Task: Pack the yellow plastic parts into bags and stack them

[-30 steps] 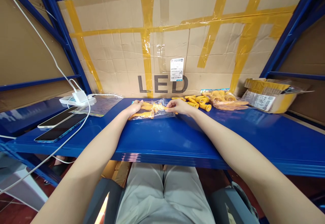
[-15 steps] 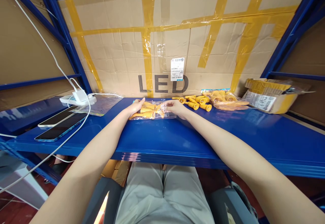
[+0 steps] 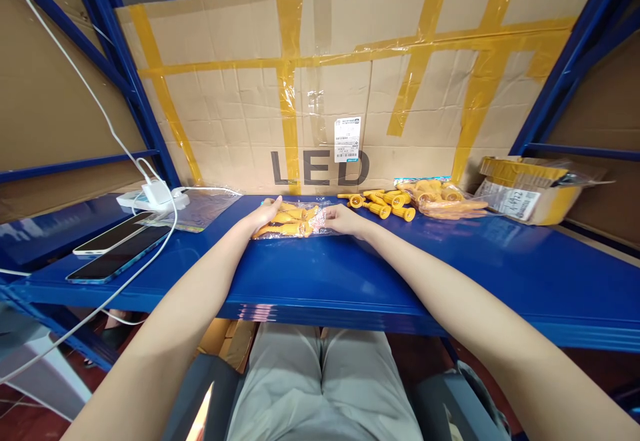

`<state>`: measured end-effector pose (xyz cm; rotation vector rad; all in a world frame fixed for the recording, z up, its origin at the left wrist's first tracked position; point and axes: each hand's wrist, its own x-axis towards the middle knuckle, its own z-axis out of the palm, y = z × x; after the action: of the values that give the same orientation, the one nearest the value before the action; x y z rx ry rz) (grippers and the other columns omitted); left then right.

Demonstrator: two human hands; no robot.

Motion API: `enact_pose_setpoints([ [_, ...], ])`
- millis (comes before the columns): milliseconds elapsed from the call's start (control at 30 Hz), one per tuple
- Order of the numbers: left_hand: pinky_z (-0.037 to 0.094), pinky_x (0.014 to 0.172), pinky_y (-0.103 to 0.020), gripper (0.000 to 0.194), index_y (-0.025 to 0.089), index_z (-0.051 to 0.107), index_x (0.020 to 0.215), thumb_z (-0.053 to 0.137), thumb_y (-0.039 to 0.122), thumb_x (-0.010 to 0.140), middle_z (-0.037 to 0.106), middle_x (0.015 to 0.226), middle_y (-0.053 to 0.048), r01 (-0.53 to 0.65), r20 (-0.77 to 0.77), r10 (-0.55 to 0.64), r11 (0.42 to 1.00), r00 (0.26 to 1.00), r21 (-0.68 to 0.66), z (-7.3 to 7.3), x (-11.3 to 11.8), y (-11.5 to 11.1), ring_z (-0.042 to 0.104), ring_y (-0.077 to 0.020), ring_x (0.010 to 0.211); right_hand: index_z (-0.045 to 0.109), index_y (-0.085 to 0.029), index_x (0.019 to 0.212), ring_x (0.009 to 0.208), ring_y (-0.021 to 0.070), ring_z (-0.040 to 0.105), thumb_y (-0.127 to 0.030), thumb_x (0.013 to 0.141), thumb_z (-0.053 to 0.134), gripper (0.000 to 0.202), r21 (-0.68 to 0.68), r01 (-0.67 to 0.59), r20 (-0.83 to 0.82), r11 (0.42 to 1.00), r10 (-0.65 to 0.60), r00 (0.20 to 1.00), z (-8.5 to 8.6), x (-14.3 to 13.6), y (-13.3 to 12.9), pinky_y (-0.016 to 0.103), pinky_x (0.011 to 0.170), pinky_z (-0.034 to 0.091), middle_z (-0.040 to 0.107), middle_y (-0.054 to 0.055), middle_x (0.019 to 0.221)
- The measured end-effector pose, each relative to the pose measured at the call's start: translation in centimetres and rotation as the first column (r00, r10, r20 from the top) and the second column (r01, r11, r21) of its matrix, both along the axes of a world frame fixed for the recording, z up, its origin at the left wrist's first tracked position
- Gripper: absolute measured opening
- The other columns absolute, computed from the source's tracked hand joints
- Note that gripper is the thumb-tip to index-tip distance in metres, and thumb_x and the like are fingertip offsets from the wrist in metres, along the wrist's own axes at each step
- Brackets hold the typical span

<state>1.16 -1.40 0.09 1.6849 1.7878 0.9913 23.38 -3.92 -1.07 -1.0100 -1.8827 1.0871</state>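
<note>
A clear plastic bag with several yellow plastic pieces inside lies flat on the blue shelf. Each piece seems to have a narrow stem and a wider round end. My left hand grips the bag at its left end, thumb on top and the other fingers mostly hidden. At the right end, the bent fingers of my right hand are closed at the bag, with film shining around the fingertips; whether they also hold a piece cannot be told. Loose yellow pieces lie in a pile just right of my right hand.
Right of the pile are a filled bag of yellow pieces and a small taped carton. Two phones, a power strip with a white charger and cables occupy the left. A large cardboard sheet backs the blue shelf.
My right hand has shifted slightly left and down, its fingers further over the bag's right end. The left hand keeps its grip. The camera view has tilted slightly.
</note>
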Motion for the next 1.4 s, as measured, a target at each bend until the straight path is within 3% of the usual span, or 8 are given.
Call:
enact_pose_setpoints([
  [133, 0.047, 0.096, -0.035, 0.049, 0.015, 0.052, 0.125, 0.037, 0.052, 0.096, 0.059, 0.135, -0.018, 0.006, 0.048, -0.001, 0.995, 0.999, -0.097, 0.3, 0.1, -0.1, 0.057, -0.0292, 0.124, 0.067, -0.016, 0.069, 0.072, 0.0150, 0.062, -0.026, 0.059, 0.068, 0.014, 0.005, -0.039, -0.010, 0.999, 0.039, 0.999, 0.0, 0.1, -0.2, 0.027, 0.073, 0.048, 0.070, 0.000, 0.072],
  [600, 0.049, 0.093, -0.033, 0.036, 0.016, 0.053, 0.125, 0.043, 0.031, 0.094, 0.064, 0.127, -0.016, -0.069, 0.052, 0.071, 0.997, 0.996, -0.032, -0.8, -1.4, 1.7, 0.062, -0.0249, 0.115, 0.066, -0.016, 0.081, 0.084, 0.0151, 0.063, -0.020, 0.070, 0.064, 0.012, 0.009, -0.048, 0.087, 0.999, 0.047, 0.995, 0.0, 0.1, -0.3, 0.028, 0.081, 0.047, 0.071, 0.002, 0.087],
  [733, 0.049, 0.092, -0.032, 0.036, 0.014, 0.055, 0.124, 0.047, 0.028, 0.091, 0.068, 0.120, -0.016, -0.053, 0.051, 0.053, 0.998, 0.997, 0.012, -0.9, -1.5, 1.7, 0.065, -0.0245, 0.110, 0.067, -0.015, 0.086, 0.087, 0.0141, 0.065, -0.015, 0.079, 0.057, 0.012, 0.130, 0.075, 0.167, 0.989, -0.097, 0.981, 0.4, 0.3, 0.4, 0.026, 0.083, 0.048, 0.073, 0.004, 0.094],
  [800, 0.047, 0.094, -0.033, 0.036, 0.014, 0.057, 0.123, 0.047, 0.026, 0.090, 0.068, 0.121, -0.017, -0.062, 0.023, 0.061, 0.997, 0.998, 0.042, -0.8, -1.4, 1.6, 0.065, -0.0255, 0.111, 0.068, -0.015, 0.091, 0.093, 0.0156, 0.066, -0.014, 0.083, 0.054, 0.015, 0.270, 0.218, 0.278, 0.938, -0.293, 0.915, 1.0, 1.2, 0.7, 0.026, 0.086, 0.048, 0.073, 0.006, 0.099],
  [900, 0.046, 0.096, -0.032, 0.036, 0.014, 0.057, 0.123, 0.043, 0.026, 0.092, 0.065, 0.127, -0.017, -0.070, -0.020, 0.071, 0.996, 0.997, 0.056, -0.7, -1.3, 1.5, 0.062, -0.0250, 0.117, 0.068, -0.018, 0.101, 0.106, 0.0222, 0.064, -0.014, 0.087, 0.050, 0.024, 0.511, 0.344, 0.479, 0.787, -0.594, 0.647, 1.8, 3.3, 1.1, 0.032, 0.091, 0.046, 0.071, 0.010, 0.109],
  [1033, 0.046, 0.096, -0.032, 0.036, 0.013, 0.057, 0.124, 0.039, 0.025, 0.094, 0.062, 0.131, -0.018, -0.071, -0.023, 0.072, 0.996, 0.997, 0.053, -0.5, -1.4, 1.4, 0.060, -0.0249, 0.119, 0.061, -0.013, 0.115, 0.116, 0.0293, 0.058, -0.016, 0.088, 0.049, 0.030, 0.571, 0.410, 0.594, 0.712, -0.702, 0.393, 2.0, 5.6, 1.3, 0.036, 0.090, 0.045, 0.061, 0.018, 0.126],
  [1267, 0.045, 0.098, -0.033, 0.036, 0.012, 0.058, 0.122, 0.039, 0.025, 0.094, 0.063, 0.129, -0.018, -0.085, -0.073, 0.088, 0.995, 0.993, 0.048, -0.3, -1.4, 1.3, 0.060, -0.0263, 0.119, 0.047, -0.012, 0.129, 0.121, 0.0303, 0.051, -0.027, 0.090, 0.053, 0.042, 0.660, 0.414, 0.516, 0.626, -0.779, 0.356, 1.7, 5.7, 1.2, 0.041, 0.095, 0.042, 0.052, 0.019, 0.133],
  [1400, 0.046, 0.097, -0.034, 0.037, 0.012, 0.059, 0.122, 0.039, 0.026, 0.094, 0.065, 0.125, -0.018, -0.079, -0.055, 0.082, 0.995, 0.995, 0.055, -0.4, -1.5, 1.3, 0.062, -0.0264, 0.115, 0.050, -0.020, 0.131, 0.128, 0.0321, 0.046, -0.028, 0.090, 0.054, 0.042, 0.584, 0.319, 0.672, 0.746, -0.665, 0.326, 1.2, 5.5, 1.4, 0.049, 0.100, 0.038, 0.051, 0.017, 0.137],
])
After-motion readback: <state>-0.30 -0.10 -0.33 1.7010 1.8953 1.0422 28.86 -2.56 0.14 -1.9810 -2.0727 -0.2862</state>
